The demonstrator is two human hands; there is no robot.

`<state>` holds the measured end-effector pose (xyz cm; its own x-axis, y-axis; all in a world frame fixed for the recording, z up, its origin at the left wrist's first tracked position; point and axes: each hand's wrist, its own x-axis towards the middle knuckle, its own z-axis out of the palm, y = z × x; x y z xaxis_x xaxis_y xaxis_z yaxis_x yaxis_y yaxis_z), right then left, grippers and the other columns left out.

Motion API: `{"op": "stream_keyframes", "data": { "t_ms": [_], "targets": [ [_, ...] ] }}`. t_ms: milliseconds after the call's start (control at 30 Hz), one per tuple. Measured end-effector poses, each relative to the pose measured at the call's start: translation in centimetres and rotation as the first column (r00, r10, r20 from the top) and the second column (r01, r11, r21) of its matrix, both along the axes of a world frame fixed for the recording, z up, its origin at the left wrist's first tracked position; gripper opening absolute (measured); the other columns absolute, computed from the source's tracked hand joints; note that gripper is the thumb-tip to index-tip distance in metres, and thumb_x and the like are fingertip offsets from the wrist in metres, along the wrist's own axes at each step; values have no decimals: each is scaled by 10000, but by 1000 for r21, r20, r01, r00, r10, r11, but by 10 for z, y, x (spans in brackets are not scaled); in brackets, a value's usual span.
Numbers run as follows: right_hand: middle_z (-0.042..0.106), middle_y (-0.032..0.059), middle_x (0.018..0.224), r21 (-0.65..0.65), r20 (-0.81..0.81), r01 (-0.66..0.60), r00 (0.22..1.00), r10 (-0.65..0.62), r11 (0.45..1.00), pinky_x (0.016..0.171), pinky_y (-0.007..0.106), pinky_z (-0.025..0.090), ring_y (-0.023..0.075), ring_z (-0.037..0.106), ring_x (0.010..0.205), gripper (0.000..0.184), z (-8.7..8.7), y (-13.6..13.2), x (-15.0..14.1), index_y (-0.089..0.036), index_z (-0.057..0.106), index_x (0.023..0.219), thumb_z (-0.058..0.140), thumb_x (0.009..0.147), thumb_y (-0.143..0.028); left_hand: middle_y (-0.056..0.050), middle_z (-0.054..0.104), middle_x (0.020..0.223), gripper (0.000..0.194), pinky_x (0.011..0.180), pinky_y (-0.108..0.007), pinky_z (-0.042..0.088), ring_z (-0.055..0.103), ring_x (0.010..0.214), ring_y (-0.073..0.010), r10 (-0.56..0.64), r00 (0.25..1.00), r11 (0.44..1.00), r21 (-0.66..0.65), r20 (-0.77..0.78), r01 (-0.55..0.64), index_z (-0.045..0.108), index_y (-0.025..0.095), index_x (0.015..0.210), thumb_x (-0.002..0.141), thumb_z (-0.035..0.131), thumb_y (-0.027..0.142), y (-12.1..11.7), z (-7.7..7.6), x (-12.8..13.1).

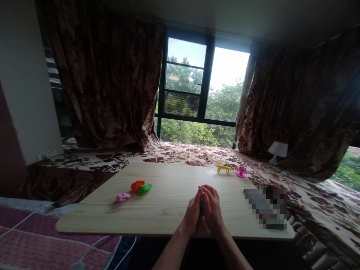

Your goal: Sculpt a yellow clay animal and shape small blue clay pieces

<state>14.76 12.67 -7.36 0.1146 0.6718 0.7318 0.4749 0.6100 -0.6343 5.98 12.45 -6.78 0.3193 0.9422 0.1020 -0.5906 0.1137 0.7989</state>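
Observation:
Both hands are cupped together just above the near edge of the table, fingers closed. Between the palms a small strip of blue modelling clay (201, 206) shows; most of it is hidden. My left hand (193, 210) presses on it from the left, and my right hand (213, 206) wraps it from the right. To the left on the table lie lumps of orange clay (137, 185) and green clay (144, 189), touching each other. A smaller pink lump (123, 197) sits nearer to me, a little apart from them.
The pale wooden table (92, 213) has rounded corners. Near its far right edge stand a yellow toy (224, 168) and a pink toy stand (241, 171). A blurred-out flat object (266, 210) lies at the right. Beyond are a small lamp (278, 150) and a window.

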Motion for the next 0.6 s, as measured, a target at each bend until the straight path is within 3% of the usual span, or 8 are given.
{"op": "stream_keyframes", "data": {
  "t_ms": [167,267,333,433,600],
  "targets": [
    [574,72,1128,-35,-78,7,997,-9,999,916,364,424,188,528,1062,370,-6,5,8,-202,592,1074,251,961,-294,50,490,480,410,413,-195,267,399,425,-58,59,998,997,42,10,-60,608,136,675,693,629,545,7,-10,0],
    [567,81,1127,-18,-79,14,997,-15,1000,935,384,408,199,515,1078,348,-6,2,7,-195,587,1076,276,954,-293,66,476,474,395,403,-185,255,380,404,-46,116,992,993,16,40,-117,604,153,709,718,602,549,10,-10,-3],
    [545,82,1171,4,-38,-9,999,9,1000,961,402,382,216,487,1112,313,-3,-3,4,-208,593,1099,352,928,-312,51,554,562,403,460,-185,337,457,461,-58,122,989,992,0,77,-123,620,182,834,765,530,569,9,-6,-6],
    [552,63,1190,11,42,-62,997,61,998,981,416,355,236,477,1115,275,1,-9,-4,-250,630,1082,498,855,-332,-25,664,816,518,679,-250,454,605,702,-132,24,993,1000,-4,120,-23,615,189,1015,806,408,616,4,2,-8],
    [598,82,1104,-15,-18,-4,1000,4,1000,926,399,384,237,518,1040,272,1,-4,-7,-223,645,1029,496,856,-369,-104,663,1050,591,902,-343,428,611,986,-236,-136,981,990,-11,137,139,578,156,1135,815,389,616,-2,5,-7]
  ]
}}
